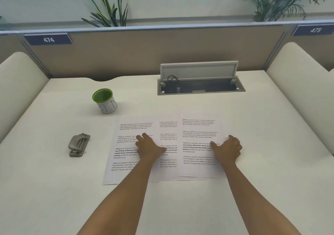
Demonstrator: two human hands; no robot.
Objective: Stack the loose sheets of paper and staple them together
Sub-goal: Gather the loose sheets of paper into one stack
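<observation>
Three printed sheets of paper (133, 144) lie fanned side by side on the cream worktop (180, 207) in front of you, overlapping at their long edges: one to the left, a narrow strip of a middle one showing, and one on the right lying over the others. Your left hand (150, 149) rests flat, palm down, on the left sheet, fingers spread and pointing away from you; its grip is open and has hold of nothing. Your right hand (228, 149) sits at the right edge of the right sheet, tilted on its side with the fingers loosely curled and the thumb lying across the printed text; you cannot tell whether it has pinched the paper edge or only touches it.

Well to the left of the sheets lies a grey metal stapler (79, 145), apart from both hands. Beyond the sheets on the left stands a white cup with a green rim (104, 101), leaning slightly. Further back on the right, a cable hatch (200, 83) in the worktop stands with its lid raised. Padded cream side panels curve up on either side, and a tan partition runs along the back carrying number plates 474 (48, 39) and 475 (315, 30). Green leafy plants (108, 9) rise behind the partition.
</observation>
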